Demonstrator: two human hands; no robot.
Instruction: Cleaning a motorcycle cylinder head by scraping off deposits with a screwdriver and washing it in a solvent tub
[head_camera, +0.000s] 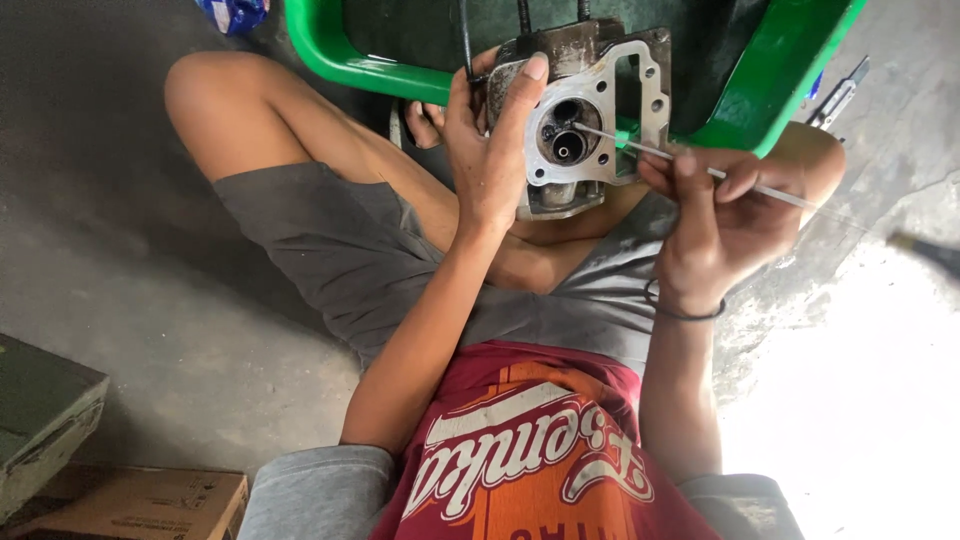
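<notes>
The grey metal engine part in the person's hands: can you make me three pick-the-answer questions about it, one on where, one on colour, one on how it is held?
1. Where is the grey metal engine part?
A. on the cardboard box
B. above the person's lap, before the green plastic tub
C. on the floor beside the knee

2. What colour is the tub?
A. green
B. yellow
C. white

3. How is the thin white rod held?
A. lying loose
B. pinched in the right hand, its tip at the part's round opening
C. gripped by the left hand

Answers: B, the left hand holds it up there; A, its rim is bright green; B, right fingers pinch it.
</notes>
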